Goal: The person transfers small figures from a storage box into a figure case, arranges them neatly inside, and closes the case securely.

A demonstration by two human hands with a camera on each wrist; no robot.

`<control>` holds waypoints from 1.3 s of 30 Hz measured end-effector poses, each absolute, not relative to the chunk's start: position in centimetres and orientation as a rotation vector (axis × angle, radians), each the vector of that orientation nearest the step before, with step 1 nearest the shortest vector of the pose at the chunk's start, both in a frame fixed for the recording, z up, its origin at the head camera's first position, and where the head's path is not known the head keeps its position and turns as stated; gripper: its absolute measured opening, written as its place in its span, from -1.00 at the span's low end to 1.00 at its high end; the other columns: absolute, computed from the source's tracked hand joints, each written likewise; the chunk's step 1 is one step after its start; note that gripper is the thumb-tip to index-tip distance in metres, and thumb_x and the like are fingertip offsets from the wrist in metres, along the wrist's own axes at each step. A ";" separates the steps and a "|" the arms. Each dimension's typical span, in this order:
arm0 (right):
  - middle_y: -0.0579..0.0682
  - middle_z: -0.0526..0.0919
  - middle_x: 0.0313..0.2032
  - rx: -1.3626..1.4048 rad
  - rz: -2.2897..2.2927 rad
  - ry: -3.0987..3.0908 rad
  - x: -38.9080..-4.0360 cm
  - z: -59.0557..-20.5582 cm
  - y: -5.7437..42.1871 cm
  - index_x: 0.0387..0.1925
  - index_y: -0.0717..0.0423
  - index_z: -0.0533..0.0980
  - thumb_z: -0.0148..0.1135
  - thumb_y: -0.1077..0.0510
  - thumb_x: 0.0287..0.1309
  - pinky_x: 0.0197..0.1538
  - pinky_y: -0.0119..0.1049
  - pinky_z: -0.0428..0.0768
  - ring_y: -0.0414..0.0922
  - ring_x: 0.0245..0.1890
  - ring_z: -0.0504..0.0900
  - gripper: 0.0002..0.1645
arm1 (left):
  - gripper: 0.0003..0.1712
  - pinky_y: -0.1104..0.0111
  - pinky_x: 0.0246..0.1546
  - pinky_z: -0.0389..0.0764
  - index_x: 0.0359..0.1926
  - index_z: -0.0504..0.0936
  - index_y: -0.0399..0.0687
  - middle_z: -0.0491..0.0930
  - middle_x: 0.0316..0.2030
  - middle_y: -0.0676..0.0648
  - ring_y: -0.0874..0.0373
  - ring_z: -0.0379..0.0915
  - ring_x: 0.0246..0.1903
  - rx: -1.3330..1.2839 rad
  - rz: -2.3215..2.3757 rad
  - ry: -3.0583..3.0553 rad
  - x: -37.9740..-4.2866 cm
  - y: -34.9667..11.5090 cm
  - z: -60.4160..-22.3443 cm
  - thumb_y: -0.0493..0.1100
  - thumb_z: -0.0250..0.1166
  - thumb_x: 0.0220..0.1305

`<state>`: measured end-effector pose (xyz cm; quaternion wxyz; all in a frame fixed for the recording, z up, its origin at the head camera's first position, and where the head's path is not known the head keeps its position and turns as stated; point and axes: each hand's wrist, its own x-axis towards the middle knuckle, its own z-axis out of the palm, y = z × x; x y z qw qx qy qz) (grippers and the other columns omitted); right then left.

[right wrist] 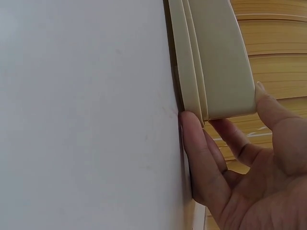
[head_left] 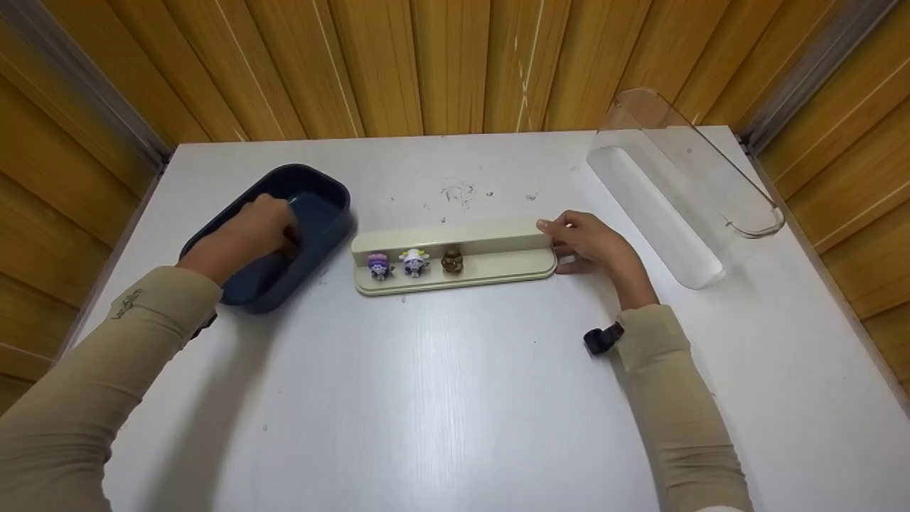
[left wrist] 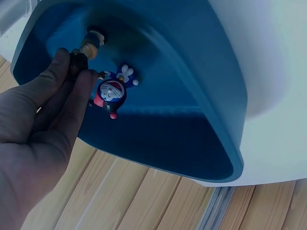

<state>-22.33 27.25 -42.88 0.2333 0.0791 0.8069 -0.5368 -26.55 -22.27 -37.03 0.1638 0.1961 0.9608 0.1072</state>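
In the left wrist view my left hand [left wrist: 45, 115] pinches a small figurine [left wrist: 89, 48] by its dark end, inside the dark blue tub [left wrist: 211, 96]. Beside it in the tub lies a blue-and-white figurine [left wrist: 112, 91] with a red mouth. My right hand [head_left: 593, 245] grips the right end of a cream stepped display stand [head_left: 505, 267], thumb on the upper edge and fingers at the end and lower edge. Along the stand's left half stand a purple figurine [head_left: 379, 267], a white figurine with yellow horns [head_left: 413, 262] and a brown figurine [head_left: 452, 262].
A clear cover [head_left: 682, 163] with a white strip lies slanted at the back right of the white table [head_left: 426, 398]. Wood-patterned panels [head_left: 448, 64] rise behind the table and at both sides. Dark scuff marks [head_left: 458, 192] spot the tabletop behind the stand.
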 end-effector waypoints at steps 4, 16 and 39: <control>0.20 0.51 0.15 0.231 -1.486 2.213 -22.2 -42.9 27.4 0.00 0.17 0.37 0.18 -0.28 0.37 -0.04 -0.21 0.71 -0.06 -0.01 0.65 -0.39 | -0.88 0.08 -0.18 0.71 -0.23 0.81 -0.22 0.75 -0.29 -0.17 -0.02 0.71 -0.26 0.550 0.336 2.730 -26.6 -22.1 -37.0 -0.41 0.40 0.23; 0.22 0.51 0.20 0.216 -1.485 2.229 -22.4 -43.3 27.2 0.01 0.17 0.37 0.16 -0.31 0.37 -0.04 -0.22 0.71 -0.01 0.07 0.64 -0.37 | -0.89 0.07 -0.18 0.69 -0.26 0.82 -0.17 0.74 -0.27 -0.15 0.01 0.66 -0.22 0.559 0.341 2.768 -26.2 -22.4 -36.8 -0.39 0.41 0.22; 0.18 0.52 0.18 0.224 -1.454 2.237 -22.6 -42.8 27.2 0.04 0.15 0.37 0.15 -0.32 0.37 -0.04 -0.23 0.70 -0.04 0.05 0.63 -0.37 | -0.90 0.04 -0.26 0.70 -0.21 0.76 -0.31 0.71 -0.26 -0.26 -0.11 0.68 -0.23 0.726 0.328 2.890 -24.2 -22.8 -37.4 -0.35 0.35 0.31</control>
